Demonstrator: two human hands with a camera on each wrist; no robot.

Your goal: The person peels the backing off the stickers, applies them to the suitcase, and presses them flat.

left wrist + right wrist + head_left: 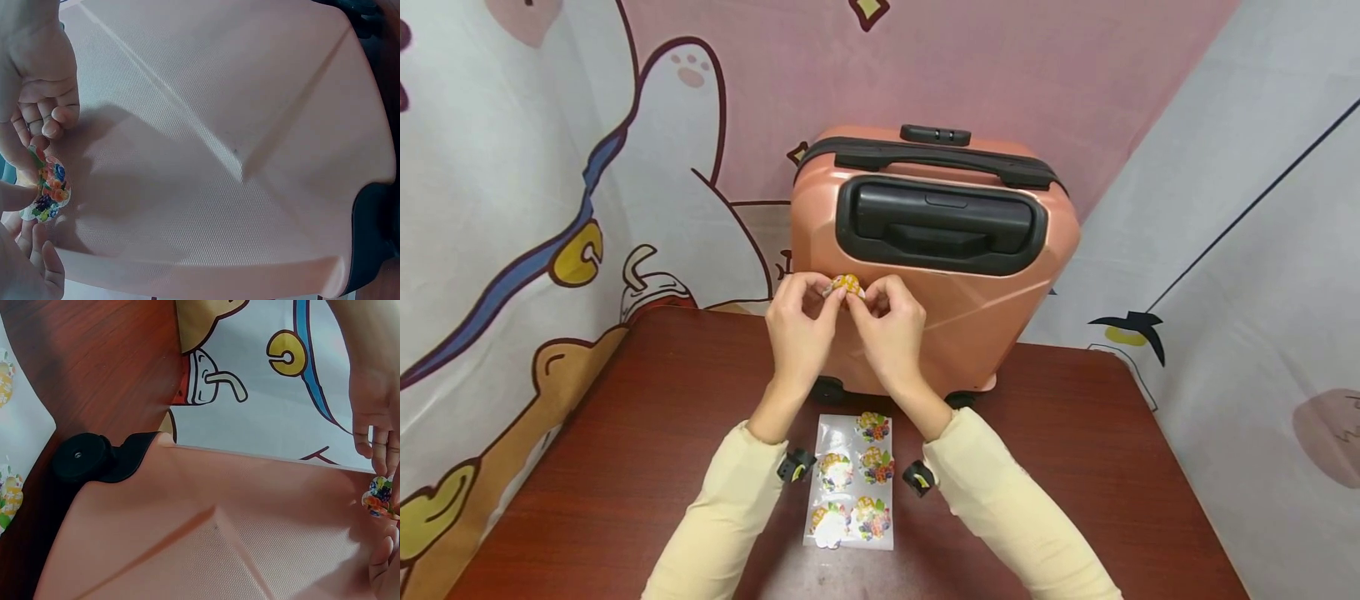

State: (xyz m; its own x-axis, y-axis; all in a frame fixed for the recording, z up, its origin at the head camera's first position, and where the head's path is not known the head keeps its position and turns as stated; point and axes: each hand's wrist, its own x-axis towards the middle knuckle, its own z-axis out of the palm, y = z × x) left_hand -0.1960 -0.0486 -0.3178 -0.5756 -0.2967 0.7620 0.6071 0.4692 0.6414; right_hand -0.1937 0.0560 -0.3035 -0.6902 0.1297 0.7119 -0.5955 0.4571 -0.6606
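A colourful fruit sticker (pixel 848 284) is held up between both hands, in front of the upper left part of an orange hard-shell suitcase (pixel 958 333). My left hand (pixel 800 329) pinches one side of it between thumb and finger. The other side is pinched by my right hand (pixel 891 329), with the thumbs nearly meeting. In the left wrist view the sticker (pixel 55 187) shows fruit and flower prints close over the suitcase shell (pixel 156 212). The right wrist view has the sticker (pixel 377 499) at its right edge, partly covered by fingers.
Below the forearms, a sheet of fruit stickers (pixel 841 433) lies on the brown table (pixel 685 417). The suitcase stands upright at the table's back, its black handle (pixel 943 212) near the top. Behind it hangs a printed cloth (pixel 962 67).
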